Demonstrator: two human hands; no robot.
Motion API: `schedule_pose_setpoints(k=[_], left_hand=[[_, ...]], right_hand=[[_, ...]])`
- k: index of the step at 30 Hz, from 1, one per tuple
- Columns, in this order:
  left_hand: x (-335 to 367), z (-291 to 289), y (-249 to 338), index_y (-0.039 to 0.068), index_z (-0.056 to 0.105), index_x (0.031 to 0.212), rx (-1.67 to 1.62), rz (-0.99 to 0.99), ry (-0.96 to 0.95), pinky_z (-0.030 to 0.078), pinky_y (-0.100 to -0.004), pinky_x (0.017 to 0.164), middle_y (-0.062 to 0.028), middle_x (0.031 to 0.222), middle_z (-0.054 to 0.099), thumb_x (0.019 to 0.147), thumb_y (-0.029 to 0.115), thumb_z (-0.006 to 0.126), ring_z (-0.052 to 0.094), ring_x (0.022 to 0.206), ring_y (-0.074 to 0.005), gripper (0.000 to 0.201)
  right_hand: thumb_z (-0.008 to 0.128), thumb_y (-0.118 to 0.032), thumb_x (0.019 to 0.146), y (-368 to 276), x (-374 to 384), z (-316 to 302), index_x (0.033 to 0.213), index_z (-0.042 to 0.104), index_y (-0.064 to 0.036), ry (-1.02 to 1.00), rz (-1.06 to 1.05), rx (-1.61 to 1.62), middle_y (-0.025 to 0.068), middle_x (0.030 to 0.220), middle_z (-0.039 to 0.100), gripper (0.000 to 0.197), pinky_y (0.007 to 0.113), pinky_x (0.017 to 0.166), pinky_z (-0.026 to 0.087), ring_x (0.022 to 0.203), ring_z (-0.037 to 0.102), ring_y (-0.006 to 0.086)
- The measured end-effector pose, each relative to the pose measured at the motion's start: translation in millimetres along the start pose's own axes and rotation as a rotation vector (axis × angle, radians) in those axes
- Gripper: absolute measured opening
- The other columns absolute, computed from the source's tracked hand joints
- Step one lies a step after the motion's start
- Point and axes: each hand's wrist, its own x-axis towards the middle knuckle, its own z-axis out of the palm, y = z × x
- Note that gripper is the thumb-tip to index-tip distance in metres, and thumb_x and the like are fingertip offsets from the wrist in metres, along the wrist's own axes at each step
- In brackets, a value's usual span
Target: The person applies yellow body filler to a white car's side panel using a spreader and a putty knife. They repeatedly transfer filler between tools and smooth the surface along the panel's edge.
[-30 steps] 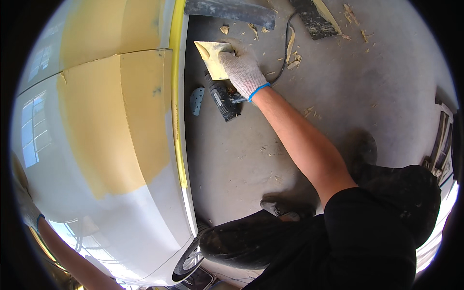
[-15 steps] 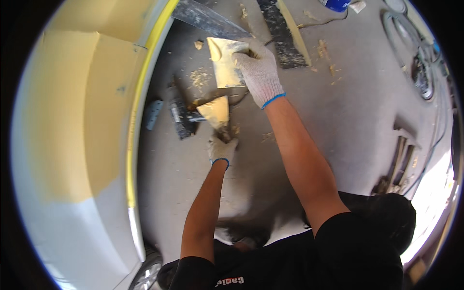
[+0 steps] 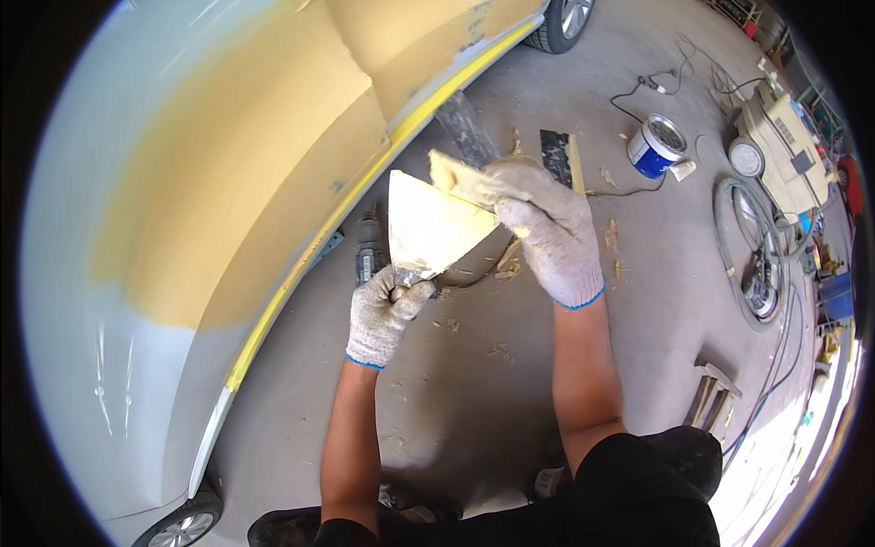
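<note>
Fingers [image 3: 412,299] clamped — left hand [image 3: 377,317] on a scraper [image 3: 436,223], right hand [image 3: 554,230] on a spreader [image 3: 460,180], both mid-frame — car [image 3: 219,164] at upper left

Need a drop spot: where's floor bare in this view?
Barest: floor between right forearm and hose coil; also the strip between car and left forearm. Crowded: around the yellow-coated spreader in view: black power tool, dark flat strip, scattered shavings.
</note>
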Motion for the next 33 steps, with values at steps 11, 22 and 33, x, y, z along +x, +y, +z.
schedule_pose_setpoints(k=[11, 22, 33], left_hand=[[-19.8, -9.8, -5.0, 0.005, 0.071, 0.098, -0.147, 0.037, 0.116, 0.045, -0.0233, 0.058, 0.0075, 0.073, 0.059, 0.092, 0.020, 0.083, 0.051, 0.065, -0.0025, 0.021], [-22.6, -2.9, 2.7, 0.009, 0.065, 0.089, 0.003, 0.001, -0.173, 0.041, -0.0222, 0.048, 0.0001, 0.066, 0.065, 0.088, 0.044, 0.086, 0.054, 0.053, -0.0047, 0.040], [-28.1, 12.2, 60.9, 0.009, 0.065, 0.093, -0.192, -0.141, -0.139, 0.043, -0.0228, 0.050, 0.0040, 0.067, 0.059, 0.094, 0.029, 0.082, 0.054, 0.056, -0.0048, 0.026]], right_hand=[[0.058, 0.002, 0.095, 0.6, 5.4, -24.5, 0.118, 0.071, 0.0015, -0.151, -0.008, -0.415, 0.0141, 0.118, 0.071, 0.027, 0.035, 0.096, 0.051, 0.107, 0.066, 0.0259], [0.061, -0.002, 0.090, 4.4, 4.8, -10.6, 0.107, 0.073, 0.0020, 0.084, 0.119, 0.124, 0.0110, 0.119, 0.071, 0.021, 0.032, 0.099, 0.049, 0.114, 0.062, 0.0161], [0.077, -0.028, 0.094, 46.6, -19.6, 2.7, 0.151, 0.049, 0.0010, -0.215, 0.477, 0.424, 0.0095, 0.132, 0.066, 0.069, 0.032, 0.099, 0.054, 0.116, 0.065, 0.0153]])
